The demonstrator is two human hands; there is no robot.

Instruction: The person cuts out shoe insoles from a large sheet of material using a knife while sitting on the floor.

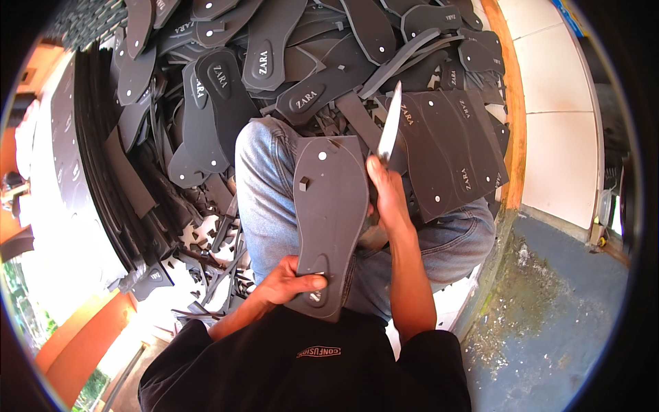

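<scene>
A dark grey foam insole [328, 199] lies upright across my lap, its outline marked on the sheet piece and a white dot near its far end. My left hand [287, 280] grips its heel end, thumb pressed on top. In my right hand [390, 196] is a knife [391, 127], its pointed blade aimed away from me. That hand is closed around the handle, close to the insole's right edge; whether the two touch I cannot tell. On my left knee side, a small dark foam block [303, 183] rests on the insole.
A large heap of cut insoles [268, 51] spreads beyond my knees. Uncut printed foam sheets [456, 147] lie by my right knee. At left stands a stack of dark sheets [103, 158], with scraps [213, 261] beside it. A wooden edge [515, 103] and a tiled surface [556, 130] border the right.
</scene>
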